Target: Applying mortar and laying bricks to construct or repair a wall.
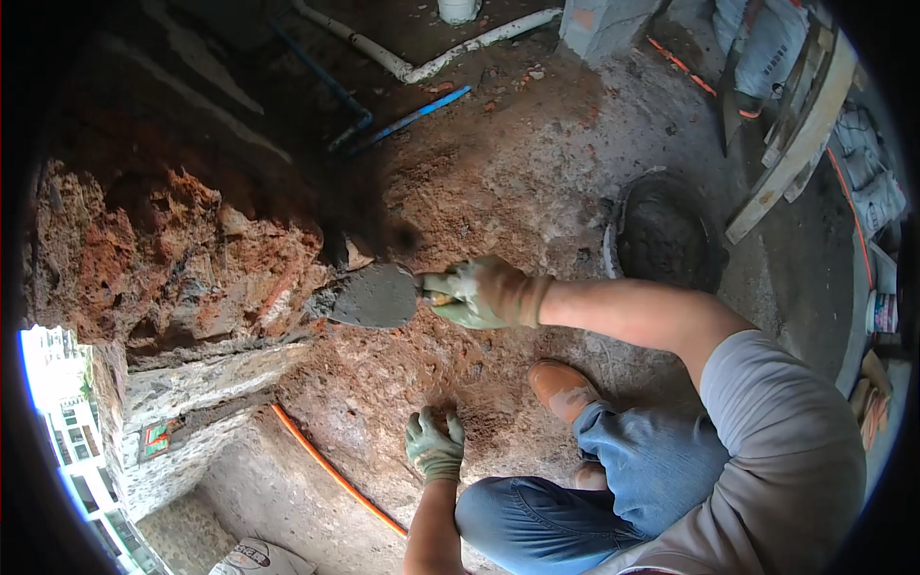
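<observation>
My right hand (484,292), in a pale green work glove, is wrapped round the handle of a trowel (374,295). Grey wet mortar covers the trowel's blade, whose tip reaches the base of a broken red-brown wall (172,254). Lower down, my left hand (436,445) is gloved too and hangs over the rough dirt floor near my knee. Its fingers are curled in; what lies inside them, if anything, is hidden. A round tub (668,230) of grey mortar stands beyond my right forearm.
White pipes (412,71) and a blue pipe (412,117) lie at the back. Wooden boards (800,134) lean at the right by filled sacks (771,53). An orange hose (335,468) crosses the floor at the left, near a white sack (259,558). My shoe (561,386) rests on the floor.
</observation>
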The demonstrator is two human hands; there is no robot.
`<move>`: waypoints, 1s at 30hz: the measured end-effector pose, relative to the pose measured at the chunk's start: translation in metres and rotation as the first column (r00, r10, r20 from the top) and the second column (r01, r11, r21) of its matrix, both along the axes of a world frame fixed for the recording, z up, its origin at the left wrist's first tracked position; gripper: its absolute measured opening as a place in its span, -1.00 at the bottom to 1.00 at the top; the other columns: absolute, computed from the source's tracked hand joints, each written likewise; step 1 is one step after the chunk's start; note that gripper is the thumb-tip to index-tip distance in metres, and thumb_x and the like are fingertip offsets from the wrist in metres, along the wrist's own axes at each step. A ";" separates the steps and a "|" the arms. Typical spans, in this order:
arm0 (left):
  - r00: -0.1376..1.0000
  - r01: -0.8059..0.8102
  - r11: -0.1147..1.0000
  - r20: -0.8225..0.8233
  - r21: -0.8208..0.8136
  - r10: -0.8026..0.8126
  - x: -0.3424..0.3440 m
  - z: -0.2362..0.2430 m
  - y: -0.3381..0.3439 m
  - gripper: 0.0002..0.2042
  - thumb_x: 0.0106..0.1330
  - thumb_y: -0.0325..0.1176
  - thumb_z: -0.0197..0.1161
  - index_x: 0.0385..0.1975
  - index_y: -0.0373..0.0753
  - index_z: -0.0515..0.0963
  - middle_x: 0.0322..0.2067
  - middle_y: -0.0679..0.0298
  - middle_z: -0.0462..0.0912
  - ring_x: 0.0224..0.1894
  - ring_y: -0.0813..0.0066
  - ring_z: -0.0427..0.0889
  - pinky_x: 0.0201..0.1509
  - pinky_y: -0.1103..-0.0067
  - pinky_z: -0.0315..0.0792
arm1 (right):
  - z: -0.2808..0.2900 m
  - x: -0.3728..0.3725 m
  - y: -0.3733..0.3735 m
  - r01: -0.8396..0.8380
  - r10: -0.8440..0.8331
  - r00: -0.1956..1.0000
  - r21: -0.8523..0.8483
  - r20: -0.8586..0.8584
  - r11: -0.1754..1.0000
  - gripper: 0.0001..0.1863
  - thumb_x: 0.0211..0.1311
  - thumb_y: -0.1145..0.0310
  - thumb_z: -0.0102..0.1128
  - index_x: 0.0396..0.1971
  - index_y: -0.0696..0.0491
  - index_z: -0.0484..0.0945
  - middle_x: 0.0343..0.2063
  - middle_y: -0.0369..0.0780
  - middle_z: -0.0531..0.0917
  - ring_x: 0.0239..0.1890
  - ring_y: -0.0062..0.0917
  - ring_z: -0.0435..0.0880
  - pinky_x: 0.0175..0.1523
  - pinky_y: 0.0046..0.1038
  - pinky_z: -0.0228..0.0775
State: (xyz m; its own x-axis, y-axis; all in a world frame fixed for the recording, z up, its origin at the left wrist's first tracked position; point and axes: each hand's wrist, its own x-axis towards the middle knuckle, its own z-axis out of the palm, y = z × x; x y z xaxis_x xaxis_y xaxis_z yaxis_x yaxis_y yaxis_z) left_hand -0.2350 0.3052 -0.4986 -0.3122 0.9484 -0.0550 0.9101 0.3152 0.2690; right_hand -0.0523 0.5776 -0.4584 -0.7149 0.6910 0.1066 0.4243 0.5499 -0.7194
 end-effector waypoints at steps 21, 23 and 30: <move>1.000 -0.029 0.991 -0.014 -0.128 0.027 0.000 0.002 -0.008 -0.44 0.23 0.03 0.20 0.06 -0.30 0.44 -0.06 -0.11 0.50 0.00 -0.13 0.49 0.10 0.16 0.42 | 0.105 0.354 -0.075 0.685 -0.434 0.561 -0.101 0.705 0.722 -0.74 0.35 0.21 0.14 -0.27 0.11 0.60 -0.51 -0.11 0.66 -0.47 -0.35 0.69 -0.32 -0.30 0.52; 1.000 -0.003 0.998 0.012 -0.057 0.003 -0.001 0.001 -0.014 -0.38 0.18 0.03 0.27 0.12 -0.31 0.41 -0.01 -0.13 0.49 0.05 -0.15 0.48 0.15 0.16 0.41 | 0.075 0.352 -0.075 0.543 -0.447 0.540 0.111 0.713 0.833 -0.74 0.33 0.22 0.13 -0.30 0.12 0.61 -0.48 -0.04 0.69 -0.42 -0.26 0.73 -0.28 -0.23 0.53; 0.992 -0.040 0.974 0.110 -0.225 0.066 -0.016 0.006 -0.015 -0.17 0.05 0.00 0.40 0.31 -0.21 0.20 0.15 -0.06 0.41 0.14 -0.14 0.46 0.14 0.16 0.44 | 0.128 0.321 -0.091 0.315 -0.042 0.573 -0.172 0.819 0.933 -0.74 0.14 0.24 0.25 -0.40 0.16 0.64 -0.46 0.04 0.68 -0.37 -0.10 0.70 -0.23 -0.19 0.53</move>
